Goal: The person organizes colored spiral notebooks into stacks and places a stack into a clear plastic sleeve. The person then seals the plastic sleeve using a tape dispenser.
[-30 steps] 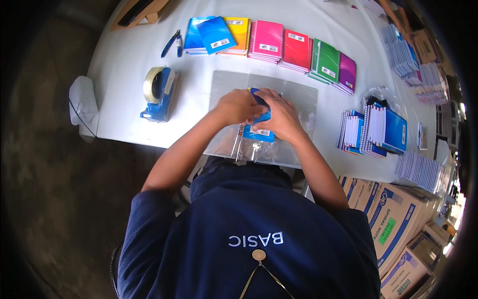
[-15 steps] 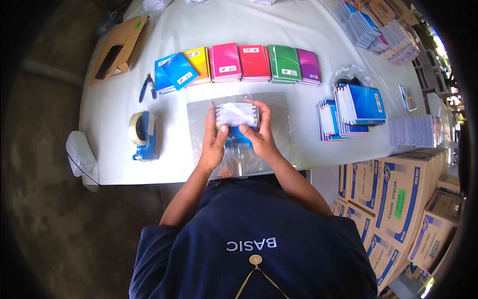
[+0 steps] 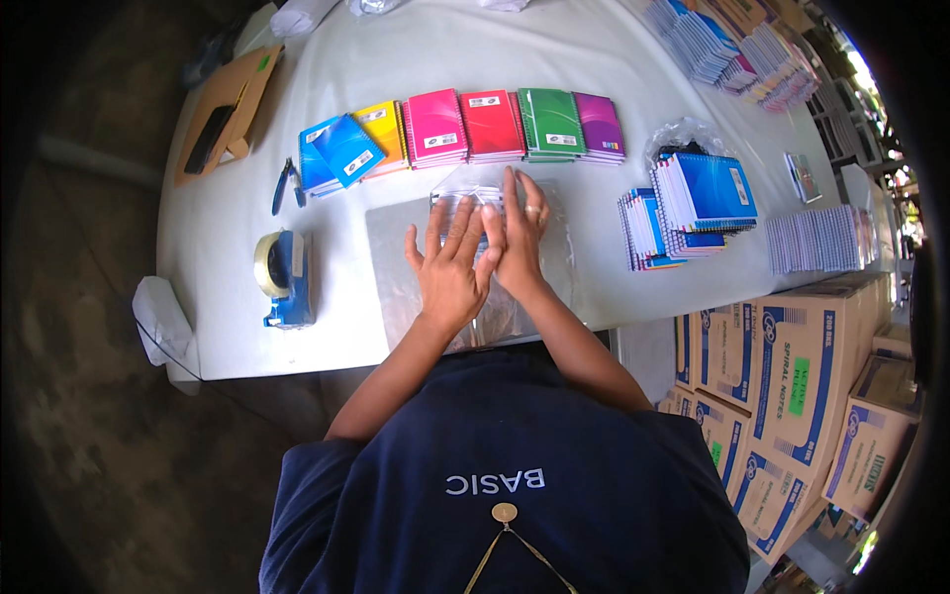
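My left hand point(image 3: 451, 265) lies with its fingers spread across a small notebook bundle point(image 3: 463, 195), which is mostly hidden under both hands. Clear plastic film point(image 3: 482, 176) shows around the bundle's far end. On its right side, my right hand point(image 3: 522, 230) stretches its fingers away from me, the thumb side meeting the left hand. Beneath lies a pile of clear plastic bags on a grey sheet point(image 3: 389, 255). Beyond the hands runs a row of spiral notebooks: blue point(image 3: 341, 151), yellow point(image 3: 381, 136), pink point(image 3: 433, 127), red point(image 3: 493, 126), green point(image 3: 551, 124) and purple point(image 3: 600, 127).
Left of the sheet stands a blue tape dispenser point(image 3: 289, 280), with cutting pliers point(image 3: 284, 186) farther off. A cardboard piece point(image 3: 237, 99) holds a dark phone-like object. At right are stacked blue notebooks point(image 3: 714, 188), more notebooks point(image 3: 816, 241) and cartons point(image 3: 792, 366) beside the table.
Half a second ago both hands held the bundle upright by its sides. Now it is farther from me, the left hand flat over it and the right along its side.
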Demonstrator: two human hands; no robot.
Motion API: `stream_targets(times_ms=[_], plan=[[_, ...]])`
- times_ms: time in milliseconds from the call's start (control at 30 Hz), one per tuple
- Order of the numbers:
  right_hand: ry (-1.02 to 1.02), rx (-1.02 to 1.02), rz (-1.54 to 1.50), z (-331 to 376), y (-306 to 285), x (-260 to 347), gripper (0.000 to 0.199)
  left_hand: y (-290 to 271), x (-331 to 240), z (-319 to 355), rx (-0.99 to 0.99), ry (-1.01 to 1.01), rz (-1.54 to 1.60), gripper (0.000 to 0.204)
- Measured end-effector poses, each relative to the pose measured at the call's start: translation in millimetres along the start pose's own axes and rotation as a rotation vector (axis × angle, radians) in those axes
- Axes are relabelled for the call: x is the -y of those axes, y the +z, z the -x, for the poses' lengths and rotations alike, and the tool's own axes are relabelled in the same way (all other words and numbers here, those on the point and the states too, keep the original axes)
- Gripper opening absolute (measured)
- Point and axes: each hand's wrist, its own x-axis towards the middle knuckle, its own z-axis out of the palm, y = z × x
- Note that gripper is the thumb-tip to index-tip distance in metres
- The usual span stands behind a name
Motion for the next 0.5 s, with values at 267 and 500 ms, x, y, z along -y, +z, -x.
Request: stream_targets(times_ms=[267, 500], plan=[[-0.420, 0.167, 0.119, 25, -17, 11, 0.048, -47, 28, -43, 0.320, -0.218, 0.606, 0.085], [-0.442, 0.161, 0.053, 14, -18, 7, 0.035, -12, 43, -83, 0.238, 0.108, 0.391, 0.016]])
